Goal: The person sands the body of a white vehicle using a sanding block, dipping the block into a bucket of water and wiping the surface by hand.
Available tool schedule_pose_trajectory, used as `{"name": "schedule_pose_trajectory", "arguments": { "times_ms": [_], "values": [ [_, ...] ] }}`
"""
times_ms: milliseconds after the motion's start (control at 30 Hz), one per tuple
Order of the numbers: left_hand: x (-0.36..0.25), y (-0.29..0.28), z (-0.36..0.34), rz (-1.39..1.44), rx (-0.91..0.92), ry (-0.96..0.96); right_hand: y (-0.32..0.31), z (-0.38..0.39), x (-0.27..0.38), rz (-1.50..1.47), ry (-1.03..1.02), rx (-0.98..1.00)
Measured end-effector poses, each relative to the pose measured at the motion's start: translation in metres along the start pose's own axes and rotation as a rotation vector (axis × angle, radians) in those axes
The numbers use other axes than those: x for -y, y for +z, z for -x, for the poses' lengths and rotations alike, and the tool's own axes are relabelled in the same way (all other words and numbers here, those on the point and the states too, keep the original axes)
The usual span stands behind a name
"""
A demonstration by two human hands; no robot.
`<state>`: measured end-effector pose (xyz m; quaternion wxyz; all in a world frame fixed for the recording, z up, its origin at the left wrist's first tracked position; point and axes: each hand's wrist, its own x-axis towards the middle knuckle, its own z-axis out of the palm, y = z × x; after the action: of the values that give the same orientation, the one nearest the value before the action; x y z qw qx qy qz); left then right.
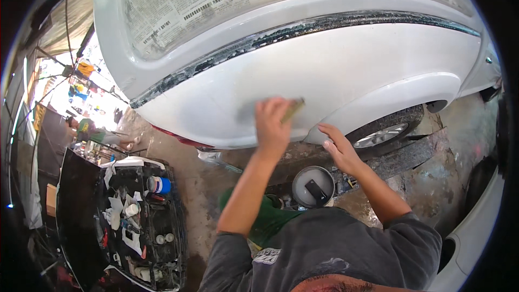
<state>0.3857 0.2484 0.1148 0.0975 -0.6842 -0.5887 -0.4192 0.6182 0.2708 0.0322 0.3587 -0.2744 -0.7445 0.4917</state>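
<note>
My left hand [273,121] is closed round a flat, yellowish-green sanding pad [293,110]. It lies against or just over the side panel of a white car [238,97]; motion blurs it, and most of the pad is hidden under my fingers. A hazy, greyish patch shows on the panel around the hand. Lower and to the right, my right hand [340,150] is open, fingers stretched toward the panel's lower edge by the wheel arch. Nothing is in it; whether it touches the car I cannot tell.
Newspaper [184,5] covers the car's window. Below the panel is a wheel [386,135]. A round basin of cloudy liquid [313,173] with a dark block stands near me. At left, a black cart [178,227] carries cans and rags. Another person [89,130] is at far left.
</note>
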Motion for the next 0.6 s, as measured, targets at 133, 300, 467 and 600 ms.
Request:
{"name": "schedule_pose_trajectory", "arguments": {
  "times_ms": [133,300,467,600],
  "values": [
    [0.013,-0.067,-0.121,-0.275,-0.299,0.381,-0.016,0.038,-0.085,0.433,0.070,-0.024],
    [0.054,-0.092,-0.176,-0.446,-0.235,0.623,-0.023,0.131,-0.205,0.534,0.394,0.066],
    [0.041,-0.074,-0.195,-0.467,-0.171,0.687,-0.057,0.276,-0.367,0.788,0.504,0.210],
    [0.032,-0.083,-0.150,-0.627,-0.143,0.475,-0.035,0.273,-0.299,0.608,0.787,0.115]
  ]
}}
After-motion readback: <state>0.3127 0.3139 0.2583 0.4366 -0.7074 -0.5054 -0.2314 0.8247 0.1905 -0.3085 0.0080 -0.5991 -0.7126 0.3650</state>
